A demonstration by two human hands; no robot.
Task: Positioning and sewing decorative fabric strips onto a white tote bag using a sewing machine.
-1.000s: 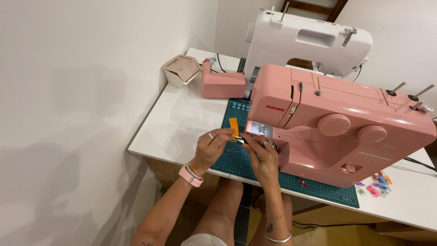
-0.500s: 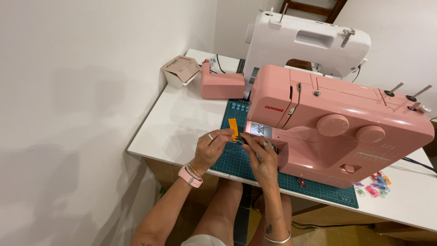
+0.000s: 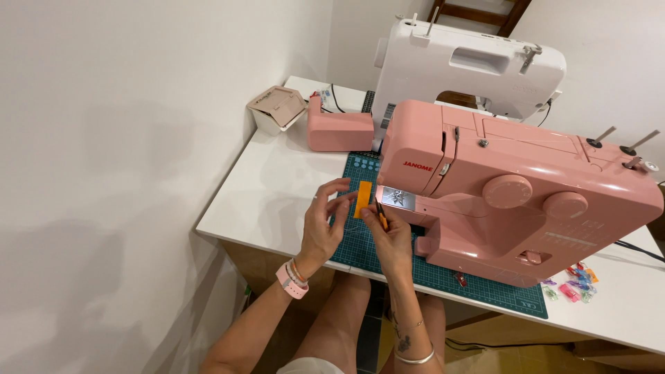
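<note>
My left hand (image 3: 324, 225) pinches a small orange fabric strip (image 3: 363, 199) and holds it upright just left of the needle area of the pink sewing machine (image 3: 512, 190). My right hand (image 3: 389, 239) is closed on a small tool with an orange handle (image 3: 382, 219), beside the strip and close to the machine's metal plate (image 3: 396, 197). Both hands hover over the green cutting mat (image 3: 360, 242) on the white table (image 3: 270, 187).
A white sewing machine (image 3: 471, 66) stands behind the pink one. A pink accessory compartment (image 3: 338, 130) and a small open box (image 3: 277, 109) lie at the back left. Coloured clips (image 3: 575, 282) sit at the right front. A wall is on the left.
The orange strip has dropped slightly and my hands have shifted a little nearer the machine's plate; otherwise the scene is the same.
</note>
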